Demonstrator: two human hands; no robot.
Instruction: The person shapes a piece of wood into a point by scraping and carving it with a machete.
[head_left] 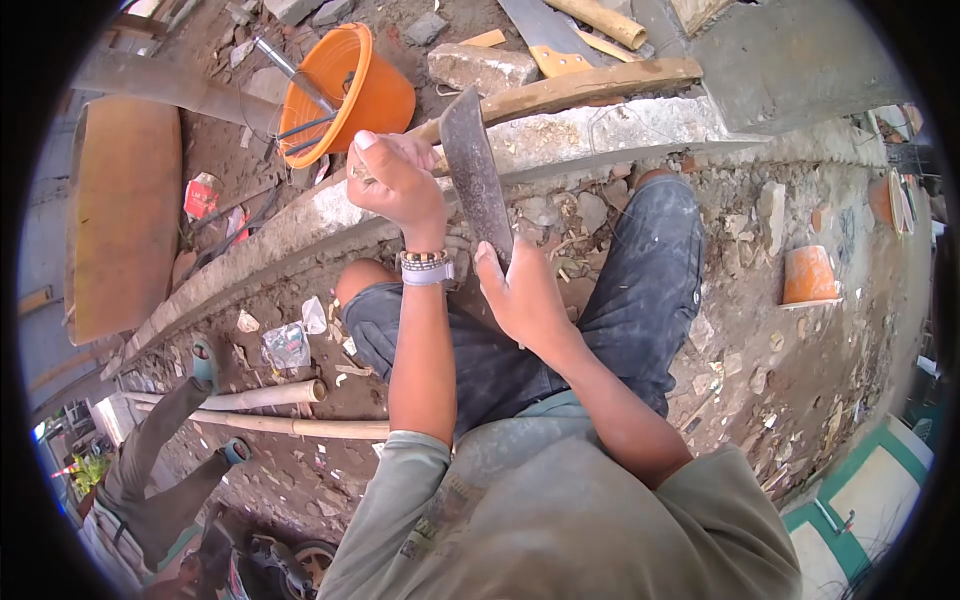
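Observation:
My right hand (525, 295) is closed around the handle end of a machete (472, 165). Its broad, dark, worn blade points up and away from me, and the handle is hidden in my fingers. To the left of the blade, my left hand (395, 190) is closed in a fist with the thumb up. A small pale bit shows at its edge, too little to name. Beaded bracelets and a pale band (427, 268) circle that wrist. Behind the blade, a curved wooden strip (590, 85) lies along a concrete ledge (600, 130).
An orange bucket (385, 100) with metal tools stands beyond my left hand. A handsaw (550, 40) and a stone block (480, 68) lie past the ledge. Bamboo poles (270, 395) rest at left, near another person's legs (160, 450). An orange pot (808, 275) sits right, among rubble.

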